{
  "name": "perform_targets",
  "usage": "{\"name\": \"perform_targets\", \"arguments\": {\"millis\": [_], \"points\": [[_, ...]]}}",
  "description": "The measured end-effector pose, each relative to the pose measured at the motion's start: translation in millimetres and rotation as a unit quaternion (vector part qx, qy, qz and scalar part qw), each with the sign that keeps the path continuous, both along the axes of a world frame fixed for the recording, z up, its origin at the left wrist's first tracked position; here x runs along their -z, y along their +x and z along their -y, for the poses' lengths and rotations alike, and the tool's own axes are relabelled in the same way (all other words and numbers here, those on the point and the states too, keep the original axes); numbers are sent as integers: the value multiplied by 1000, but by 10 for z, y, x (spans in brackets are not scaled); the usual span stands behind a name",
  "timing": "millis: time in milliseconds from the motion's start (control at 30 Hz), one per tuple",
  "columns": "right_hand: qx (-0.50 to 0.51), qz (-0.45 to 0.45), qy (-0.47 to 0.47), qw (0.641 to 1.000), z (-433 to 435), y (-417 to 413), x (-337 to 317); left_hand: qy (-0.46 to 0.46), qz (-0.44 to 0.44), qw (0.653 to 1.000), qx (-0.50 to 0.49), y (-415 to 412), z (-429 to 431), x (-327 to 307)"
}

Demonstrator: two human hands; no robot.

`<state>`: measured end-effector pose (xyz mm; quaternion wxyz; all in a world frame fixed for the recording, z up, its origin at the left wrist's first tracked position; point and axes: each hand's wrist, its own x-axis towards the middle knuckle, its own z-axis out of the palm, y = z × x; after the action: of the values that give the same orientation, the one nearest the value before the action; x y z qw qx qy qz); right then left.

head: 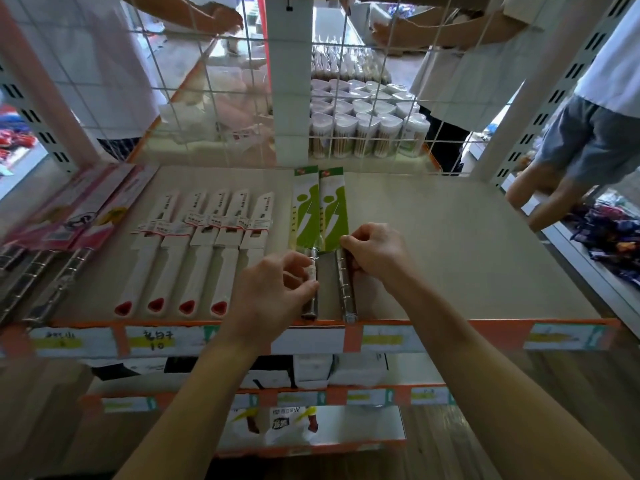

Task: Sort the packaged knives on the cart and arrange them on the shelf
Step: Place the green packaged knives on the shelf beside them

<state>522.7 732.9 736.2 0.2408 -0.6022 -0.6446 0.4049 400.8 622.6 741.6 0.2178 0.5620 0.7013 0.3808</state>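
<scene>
Two green knives [304, 216] lie side by side mid-shelf [467, 244], handles near. Your left hand [273, 289] pinches the left handle; your right hand [375, 251] pinches the right one, apparently at the card's end. A sideways nudge could skew the pair into the white knives [204, 244], or tip the handles off the near edge.

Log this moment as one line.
left hand grips left green-packaged knife | right hand pinches right green-packaged knife | shelf: both lie side by side

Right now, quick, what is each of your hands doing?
Left hand: holds the left green knife by its handle.
Right hand: fingers pinch the right green knife.
</scene>
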Motion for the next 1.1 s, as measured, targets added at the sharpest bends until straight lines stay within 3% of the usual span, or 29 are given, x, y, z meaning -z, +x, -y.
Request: {"name": "perform_targets", "arguments": {"millis": [367, 733, 900, 1100], "points": [[18, 26, 63, 998, 17, -40, 6, 5, 2, 1000, 8, -3, 23, 2], [4, 19, 17, 1000, -16, -52, 29, 7, -17, 1000, 12, -8, 11, 24], [-9, 117, 93, 989, 67, -27, -42, 5, -24, 1000, 18, -13, 49, -15], [-63, 129, 194, 970, 502, -91, -316, 12, -44, 999, 1, -130, 266, -212]]}}
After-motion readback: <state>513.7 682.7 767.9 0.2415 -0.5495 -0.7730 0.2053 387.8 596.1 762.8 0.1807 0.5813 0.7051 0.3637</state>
